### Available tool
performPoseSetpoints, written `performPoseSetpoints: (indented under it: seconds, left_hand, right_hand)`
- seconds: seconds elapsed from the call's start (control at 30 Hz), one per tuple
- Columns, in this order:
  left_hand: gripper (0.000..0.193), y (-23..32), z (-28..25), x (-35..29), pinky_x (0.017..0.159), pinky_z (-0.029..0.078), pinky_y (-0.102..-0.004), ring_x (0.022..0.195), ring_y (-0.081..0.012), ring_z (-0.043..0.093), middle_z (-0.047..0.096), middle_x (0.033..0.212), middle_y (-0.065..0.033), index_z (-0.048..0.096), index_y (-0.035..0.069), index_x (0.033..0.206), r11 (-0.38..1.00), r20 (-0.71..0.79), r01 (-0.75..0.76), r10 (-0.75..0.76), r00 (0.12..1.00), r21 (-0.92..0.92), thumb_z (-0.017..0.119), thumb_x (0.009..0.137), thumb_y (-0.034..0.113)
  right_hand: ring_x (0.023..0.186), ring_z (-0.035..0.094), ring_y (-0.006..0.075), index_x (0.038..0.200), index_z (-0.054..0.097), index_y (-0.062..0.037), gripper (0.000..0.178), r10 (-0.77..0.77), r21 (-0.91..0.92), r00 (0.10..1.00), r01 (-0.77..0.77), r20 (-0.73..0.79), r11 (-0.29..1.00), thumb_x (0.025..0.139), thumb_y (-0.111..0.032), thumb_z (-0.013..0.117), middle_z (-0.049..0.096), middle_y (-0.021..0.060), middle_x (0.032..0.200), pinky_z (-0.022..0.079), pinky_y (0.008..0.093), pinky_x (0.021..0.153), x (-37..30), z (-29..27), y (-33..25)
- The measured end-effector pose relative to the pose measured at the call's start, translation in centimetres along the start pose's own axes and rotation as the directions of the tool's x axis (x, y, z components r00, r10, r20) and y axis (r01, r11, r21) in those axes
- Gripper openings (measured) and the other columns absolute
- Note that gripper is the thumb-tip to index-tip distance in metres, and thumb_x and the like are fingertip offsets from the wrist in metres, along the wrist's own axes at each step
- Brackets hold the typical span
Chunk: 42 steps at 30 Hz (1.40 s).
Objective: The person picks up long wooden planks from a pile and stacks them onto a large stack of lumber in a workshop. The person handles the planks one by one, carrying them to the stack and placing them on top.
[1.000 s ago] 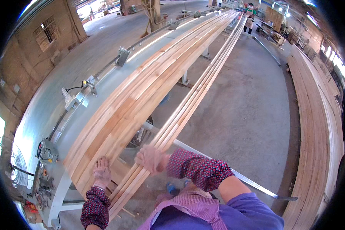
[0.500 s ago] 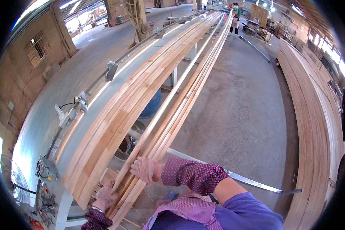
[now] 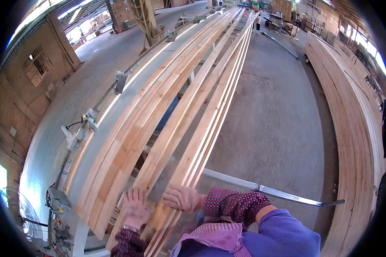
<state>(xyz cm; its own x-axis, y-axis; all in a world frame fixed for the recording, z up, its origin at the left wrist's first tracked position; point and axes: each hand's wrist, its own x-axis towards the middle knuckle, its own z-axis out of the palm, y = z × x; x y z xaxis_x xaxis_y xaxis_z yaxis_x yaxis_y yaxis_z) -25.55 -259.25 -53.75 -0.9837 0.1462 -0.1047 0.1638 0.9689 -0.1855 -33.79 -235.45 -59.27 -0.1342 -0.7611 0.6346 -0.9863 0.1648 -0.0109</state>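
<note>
Long pale wooden boards stretch from me into the distance. My left hand (image 3: 136, 210), slightly blurred, lies flat with fingers stretched out on a middle board (image 3: 172, 139), whose broad face is up. My right hand (image 3: 182, 198) curls its fingers over the left edge of the wooden boards (image 3: 197, 150) at the right, several of them stacked together. A gap separates these from the middle board near me. Left of both, more planks (image 3: 126, 150) lie side by side on a long grey-topped bench (image 3: 111, 139).
Metal clamps (image 3: 88, 121) line the bench's left edge. A metal bar (image 3: 287, 196) juts out to the right at low height. Beyond the floor strip stands a long timber stack (image 3: 351, 115). Another person (image 3: 256, 6) is at the far end of the boards. A fan (image 3: 30, 218) stands at lower left.
The middle board has turned from its narrow edge onto its broad face and moved apart from the right-hand boards. My left hand has gone from gripping to lying flat; both hands shifted right.
</note>
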Motion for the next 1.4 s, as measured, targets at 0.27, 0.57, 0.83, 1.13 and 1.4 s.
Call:
performPoseSetpoints:
  seconds: [0.27, 0.57, 0.83, 1.13, 1.4]
  left_hand:
    - [0.063, 3.6, 0.8, 12.7, 0.115, 0.007, -0.0616, 0.145, -0.0369, 0.017, 0.022, 0.157, -0.0149, 0.028, 0.002, 0.147, 0.930, 0.042, -0.066, 0.055, 0.998, 0.362, 0.047, 0.091, 0.023]
    - [0.054, 1.9, 2.2, 15.4, 0.114, 0.001, -0.0653, 0.146, -0.0352, 0.013, 0.020, 0.158, -0.0105, 0.035, 0.001, 0.145, 0.900, -0.030, -0.174, 0.202, 0.979, 0.400, 0.038, 0.095, 0.020]
    - [0.042, 2.0, -9.9, 13.6, 0.107, 0.025, -0.0570, 0.126, -0.0326, 0.038, 0.045, 0.134, -0.0106, 0.052, 0.000, 0.129, 0.918, -0.334, -0.264, 0.358, 0.872, 0.296, 0.043, 0.094, 0.022]
    - [0.053, 11.0, -15.6, 13.1, 0.108, 0.037, -0.0425, 0.129, -0.0372, 0.044, 0.043, 0.143, -0.0194, 0.053, 0.008, 0.131, 0.818, 0.088, -0.261, 0.353, 0.932, -0.513, 0.060, 0.080, 0.022]
    - [0.061, 16.1, -16.5, 13.4, 0.076, 0.056, -0.0337, 0.097, -0.0218, 0.063, 0.052, 0.128, -0.0179, 0.036, 0.001, 0.143, 0.592, -0.075, -0.210, 0.244, 0.967, -0.778, 0.059, 0.090, 0.022]
  right_hand:
    - [0.124, 0.047, 0.0269, 0.121, 0.053, -0.0089, 0.051, 0.041, -0.103, 0.992, -0.029, 0.119, 0.994, 0.075, -0.029, 0.061, 0.053, 0.0095, 0.126, 0.026, 0.0532, 0.113, -1.6, 1.0, -0.7]
    - [0.125, 0.045, 0.0310, 0.124, 0.051, -0.0028, 0.082, 0.263, 0.249, 0.837, -0.417, 0.479, 0.874, 0.063, -0.052, 0.074, 0.053, 0.0149, 0.128, 0.026, 0.0437, 0.113, 2.8, -3.7, -1.0]
    - [0.131, 0.042, 0.0270, 0.142, 0.035, -0.0016, 0.085, 0.748, 0.779, 0.420, -0.593, 0.515, -0.204, 0.084, -0.056, 0.064, 0.047, 0.0145, 0.140, 0.033, 0.0395, 0.111, 4.3, -0.5, -5.3]
    - [0.085, 0.052, 0.0119, 0.107, 0.059, -0.0161, 0.036, 0.755, 0.554, 0.276, 0.540, 0.595, -0.634, 0.090, -0.047, 0.062, 0.055, -0.0049, 0.089, 0.045, 0.0347, 0.084, 3.1, 3.3, -5.3]
    - [0.084, 0.055, 0.0108, 0.122, 0.053, -0.0074, 0.043, 0.677, 0.677, 0.569, 0.263, 0.467, -0.687, 0.090, -0.033, 0.066, 0.060, -0.0004, 0.101, 0.046, 0.0271, 0.073, 2.2, -8.7, -5.9]
